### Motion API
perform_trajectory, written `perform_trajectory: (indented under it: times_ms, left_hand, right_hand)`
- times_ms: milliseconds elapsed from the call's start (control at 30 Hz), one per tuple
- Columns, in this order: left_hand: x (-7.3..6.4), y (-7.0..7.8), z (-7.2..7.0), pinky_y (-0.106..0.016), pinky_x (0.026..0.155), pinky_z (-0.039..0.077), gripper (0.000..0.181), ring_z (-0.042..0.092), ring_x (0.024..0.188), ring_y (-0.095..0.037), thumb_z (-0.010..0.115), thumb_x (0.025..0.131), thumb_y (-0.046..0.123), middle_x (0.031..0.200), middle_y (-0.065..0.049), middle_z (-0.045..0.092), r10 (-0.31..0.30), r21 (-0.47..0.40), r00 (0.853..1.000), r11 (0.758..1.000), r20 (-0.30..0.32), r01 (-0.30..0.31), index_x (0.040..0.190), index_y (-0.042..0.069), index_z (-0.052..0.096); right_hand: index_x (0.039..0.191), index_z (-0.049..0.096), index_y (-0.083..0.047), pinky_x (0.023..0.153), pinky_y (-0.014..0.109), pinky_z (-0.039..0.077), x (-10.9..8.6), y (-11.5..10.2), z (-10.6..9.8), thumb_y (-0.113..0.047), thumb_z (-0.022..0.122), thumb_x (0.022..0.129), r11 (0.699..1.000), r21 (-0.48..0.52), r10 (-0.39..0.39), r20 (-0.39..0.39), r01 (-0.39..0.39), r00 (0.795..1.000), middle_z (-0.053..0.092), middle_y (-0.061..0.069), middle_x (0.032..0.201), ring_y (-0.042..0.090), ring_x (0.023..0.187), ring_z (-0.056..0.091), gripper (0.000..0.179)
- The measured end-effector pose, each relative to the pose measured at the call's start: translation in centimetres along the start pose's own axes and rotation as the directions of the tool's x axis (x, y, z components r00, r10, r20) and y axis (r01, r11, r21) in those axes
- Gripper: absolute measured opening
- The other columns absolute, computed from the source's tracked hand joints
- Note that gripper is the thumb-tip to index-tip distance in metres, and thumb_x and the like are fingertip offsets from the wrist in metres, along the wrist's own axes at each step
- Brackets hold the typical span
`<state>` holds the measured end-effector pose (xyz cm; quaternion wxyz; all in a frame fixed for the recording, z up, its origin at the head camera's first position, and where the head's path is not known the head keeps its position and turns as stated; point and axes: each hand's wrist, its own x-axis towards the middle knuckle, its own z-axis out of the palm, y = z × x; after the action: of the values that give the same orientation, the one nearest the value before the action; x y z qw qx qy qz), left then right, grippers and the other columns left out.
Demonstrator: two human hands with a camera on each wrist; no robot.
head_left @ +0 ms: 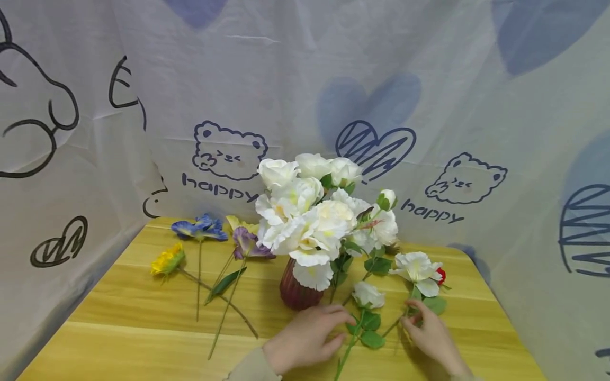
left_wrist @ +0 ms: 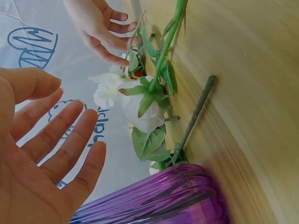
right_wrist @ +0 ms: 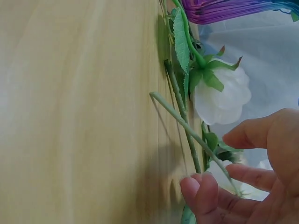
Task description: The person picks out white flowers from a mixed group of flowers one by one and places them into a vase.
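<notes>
A ribbed vase [head_left: 299,288], purple in the wrist views, holds a full bunch of white flowers [head_left: 316,217]. My left hand [head_left: 310,336] is in front of the vase with its fingers spread and nothing held, as the left wrist view shows. Beside it lies a white rose [head_left: 368,295] with a green leafy stem [head_left: 350,346]. My right hand [head_left: 431,336] is at the stem of a white broad-petalled flower [head_left: 416,272]. In the right wrist view a thin light-green stem [right_wrist: 180,119] runs between its parted thumb and fingers, without a visible pinch.
On the left of the wooden table [head_left: 119,349] lie a yellow sunflower [head_left: 168,259], a blue flower [head_left: 200,228], a purple flower [head_left: 248,244] and a pale yellow one. A red flower [head_left: 441,275] shows behind the right-hand white flower. A printed cloth [head_left: 295,95] hangs around the table.
</notes>
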<state>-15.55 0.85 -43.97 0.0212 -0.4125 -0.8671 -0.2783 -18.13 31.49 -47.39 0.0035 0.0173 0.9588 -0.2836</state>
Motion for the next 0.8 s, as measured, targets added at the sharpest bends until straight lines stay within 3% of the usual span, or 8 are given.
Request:
perform_trajectory:
  times_ms: [300, 600, 700, 800]
  left_hand:
    - [0.0, 0.0, -0.1, -0.016, 0.08, 0.053, 0.025, 0.065, 0.095, -0.003, 0.06, 0.101, 0.02, 0.12, 0.004, 0.068, -0.016, -0.025, 1.0, 1.0, 0.024, 0.017, 0.125, 0.02, 0.065]
    - [0.0, 0.2, -0.1, -0.014, 0.079, 0.052, 0.025, 0.061, 0.09, 0.002, 0.06, 0.101, 0.02, 0.12, 0.003, 0.068, -0.011, -0.024, 1.0, 1.0, 0.019, 0.012, 0.125, 0.019, 0.066]
    - [0.0, 0.1, 0.0, -0.014, 0.08, 0.052, 0.025, 0.062, 0.092, 0.0, 0.061, 0.1, 0.02, 0.119, 0.004, 0.067, -0.013, -0.024, 1.0, 1.0, 0.016, 0.013, 0.125, 0.019, 0.066]
    - [0.0, 0.1, 0.0, -0.015, 0.083, 0.053, 0.026, 0.065, 0.096, -0.003, 0.061, 0.1, 0.02, 0.12, 0.005, 0.067, -0.012, -0.018, 1.0, 1.0, 0.013, 0.012, 0.125, 0.019, 0.066]
  right_hand:
    - [0.126, 0.064, -0.002, 0.065, 0.025, 0.048, 0.7, -0.2, 0.5, -0.016, 0.067, 0.095, 0.988, 0.149, 0.023, 0.042, -0.029, 0.999, 0.068, 0.004, 0.088, 0.011, 0.07, 0.058, 0.034]
    - [0.118, 0.069, 0.005, 0.066, 0.019, 0.048, 1.3, 0.3, 0.8, -0.013, 0.065, 0.097, 0.959, 0.27, 0.089, 0.006, -0.087, 0.996, 0.073, 0.009, 0.093, 0.004, 0.073, 0.058, 0.028]
    - [0.122, 0.065, 0.006, 0.063, 0.02, 0.049, 1.2, 0.3, 0.8, -0.012, 0.064, 0.098, 0.923, 0.368, 0.123, 0.008, -0.117, 0.992, 0.071, 0.007, 0.09, 0.006, 0.069, 0.059, 0.03]
    - [0.126, 0.058, 0.007, 0.059, 0.021, 0.05, 1.2, 0.4, 0.7, -0.008, 0.061, 0.099, 0.857, 0.493, 0.162, 0.017, -0.149, 0.987, 0.069, 0.003, 0.085, 0.008, 0.067, 0.062, 0.031]
